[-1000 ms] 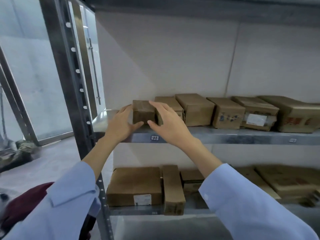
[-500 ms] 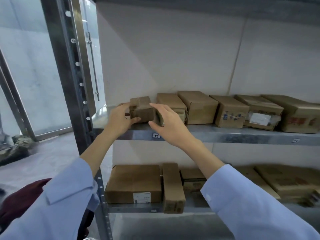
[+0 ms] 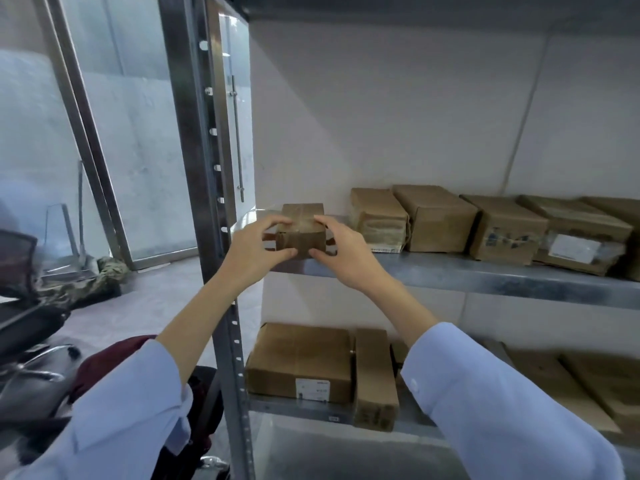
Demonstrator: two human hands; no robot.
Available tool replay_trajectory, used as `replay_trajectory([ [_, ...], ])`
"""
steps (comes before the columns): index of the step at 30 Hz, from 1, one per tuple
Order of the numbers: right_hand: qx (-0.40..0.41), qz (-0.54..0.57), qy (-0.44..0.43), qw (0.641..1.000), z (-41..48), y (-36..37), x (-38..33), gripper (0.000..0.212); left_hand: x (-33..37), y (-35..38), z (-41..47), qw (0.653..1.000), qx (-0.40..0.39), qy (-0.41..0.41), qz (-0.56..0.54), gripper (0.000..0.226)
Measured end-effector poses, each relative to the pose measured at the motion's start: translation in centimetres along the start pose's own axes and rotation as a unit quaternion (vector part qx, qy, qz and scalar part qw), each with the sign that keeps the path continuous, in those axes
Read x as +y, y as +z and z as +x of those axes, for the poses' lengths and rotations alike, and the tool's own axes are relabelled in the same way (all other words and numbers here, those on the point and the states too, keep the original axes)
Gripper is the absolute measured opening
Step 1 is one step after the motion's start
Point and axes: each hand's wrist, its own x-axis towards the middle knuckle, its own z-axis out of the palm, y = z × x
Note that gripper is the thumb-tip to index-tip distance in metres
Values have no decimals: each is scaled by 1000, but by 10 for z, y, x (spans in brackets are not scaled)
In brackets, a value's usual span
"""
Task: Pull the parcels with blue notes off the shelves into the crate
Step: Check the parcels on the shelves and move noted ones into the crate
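Grey metal shelf [image 3: 485,275], both hands gripping small taped cardboard parcel [image 3: 302,233]

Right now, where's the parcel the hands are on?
Head view: the small brown parcel is at the left end of the upper shelf, gripped between the left hand and right hand, right of the steel upright, apart from the next parcel.

1. Grey metal upper shelf [image 3: 485,280]: a row of brown cardboard parcels [image 3: 436,218] side by side, and a smaller parcel [image 3: 302,230] apart at the left end.
2. Lower shelf [image 3: 287,408]: a flat parcel [image 3: 301,358] with a white label [image 3: 312,389], and a narrow parcel [image 3: 375,375] against its right side.
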Motion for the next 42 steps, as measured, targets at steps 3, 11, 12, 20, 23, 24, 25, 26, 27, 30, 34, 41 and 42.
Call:
replay_trajectory([
  [3,10,11,-2,1000,-1,-2,1,60,4,4,-1,1000,8,-14,-2,49],
  [11,38,63,4,997,0,-16,-6,50,21,1,2,999,37,-9,-17,34],
  [12,39,77,7,996,0,-18,-8,48,23,0,3,999,38,-6,-16,33],
  [20,74,119,15,990,1,-22,-14,52,35,-2,3,998,63,-14,-20,55],
  [23,81,124,6,989,1,-23,-15,65,38,-3,4,997,62,-5,-35,70],
  [24,80,128,3,989,1,-24,-16,68,39,-4,4,997,62,-4,-39,73],
  [25,78,130,0,988,0,-25,-16,72,40,-4,5,997,63,-6,-43,77],
  [26,77,133,-4,988,0,-25,-16,76,41,-5,5,997,64,-11,-45,80],
  [27,77,137,-6,988,0,-25,-17,80,41,-6,6,997,65,-16,-48,82],
  [30,84,161,-2,983,0,-26,-20,91,43,-7,7,996,70,-25,-57,84],
  [34,91,160,16,983,1,-28,-26,98,45,-7,7,994,77,-34,-67,83],
  [41,80,139,6,987,-4,-35,-31,85,48,-4,6,993,81,-37,-72,75],
  [42,83,140,6,987,-4,-36,-31,83,48,-4,5,992,81,-37,-86,72],
])
